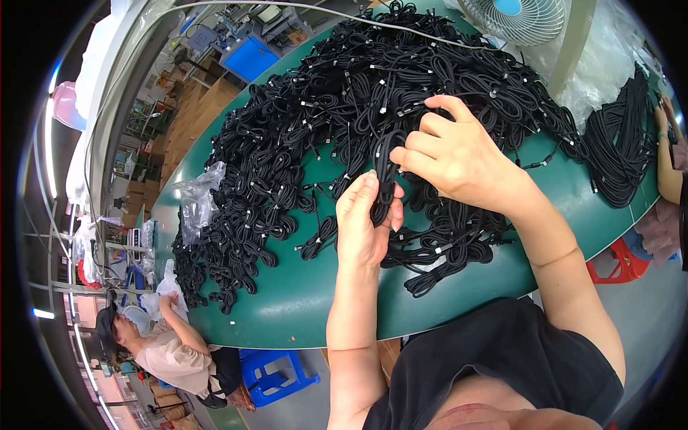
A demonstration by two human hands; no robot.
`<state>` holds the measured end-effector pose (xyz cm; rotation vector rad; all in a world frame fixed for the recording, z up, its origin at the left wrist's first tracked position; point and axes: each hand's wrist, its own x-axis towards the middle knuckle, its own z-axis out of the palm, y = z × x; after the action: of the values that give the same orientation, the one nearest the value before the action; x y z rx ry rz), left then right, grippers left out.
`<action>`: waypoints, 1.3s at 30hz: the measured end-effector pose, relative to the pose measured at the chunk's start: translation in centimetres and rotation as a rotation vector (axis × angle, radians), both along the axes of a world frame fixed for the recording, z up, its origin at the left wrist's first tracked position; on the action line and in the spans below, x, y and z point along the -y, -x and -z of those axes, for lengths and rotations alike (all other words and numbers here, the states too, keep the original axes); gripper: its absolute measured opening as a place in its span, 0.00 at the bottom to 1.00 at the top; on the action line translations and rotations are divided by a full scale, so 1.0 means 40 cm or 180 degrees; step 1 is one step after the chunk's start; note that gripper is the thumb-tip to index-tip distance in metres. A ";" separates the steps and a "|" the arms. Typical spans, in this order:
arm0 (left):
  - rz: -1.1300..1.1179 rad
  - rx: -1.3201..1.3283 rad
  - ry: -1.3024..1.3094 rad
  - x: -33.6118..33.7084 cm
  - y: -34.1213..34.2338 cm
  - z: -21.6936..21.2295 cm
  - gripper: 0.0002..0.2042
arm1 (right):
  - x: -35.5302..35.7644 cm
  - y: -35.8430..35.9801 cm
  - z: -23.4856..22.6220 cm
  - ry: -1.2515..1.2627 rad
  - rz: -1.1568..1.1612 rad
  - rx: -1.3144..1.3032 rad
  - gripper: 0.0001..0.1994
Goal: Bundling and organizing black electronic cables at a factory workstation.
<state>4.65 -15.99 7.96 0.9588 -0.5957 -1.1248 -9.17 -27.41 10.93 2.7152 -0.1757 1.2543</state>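
A coiled black cable (383, 159) stands upright above the table, a dark band around its lower part. My left hand (360, 223) is closed around its lower end, thumb on the front and fingertips showing at the right. My right hand (462, 154) comes in from the right, its fingers curled and pressed to the coil's upper right side. Its index finger arches out over the pile beyond. Exactly what the right fingertips pinch is partly hidden. Around both hands lies a large heap of black cables (344, 93) with small pale plugs.
The cables lie on a green table (287, 312) with a curved edge. Clear plastic bags (201, 201) rest at its left. At the right are a long cable bundle (620, 143) and a fan (519, 18). A co-worker (175, 355) sits left near a blue stool (272, 376); another person's arm (670, 154) shows far right.
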 end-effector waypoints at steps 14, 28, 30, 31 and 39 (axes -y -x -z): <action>0.0222 -0.0195 -0.0128 -0.039 0.011 -0.023 0.11 | -0.021 0.001 -0.026 0.0269 -0.0622 -0.0319 0.02; 0.0445 -0.0405 -0.0270 -0.100 0.054 0.011 0.11 | -0.058 0.033 0.009 0.0241 -0.1223 -0.0754 0.07; 0.0424 -0.0510 -0.0292 -0.102 0.055 0.011 0.11 | -0.057 0.044 0.006 0.0274 -0.1051 -0.0728 0.07; 0.0372 -0.0544 -0.0308 -0.106 0.058 0.005 0.11 | -0.055 0.051 -0.003 0.0285 -0.0915 -0.0766 0.08; 0.0391 -0.0258 -0.0137 -0.110 0.070 0.005 0.12 | -0.053 0.059 0.001 -0.0134 -0.1043 -0.0546 0.10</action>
<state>1.83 -11.61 7.76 0.9184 -0.5725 -1.2845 -11.52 -25.30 10.91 2.9568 0.2758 1.0873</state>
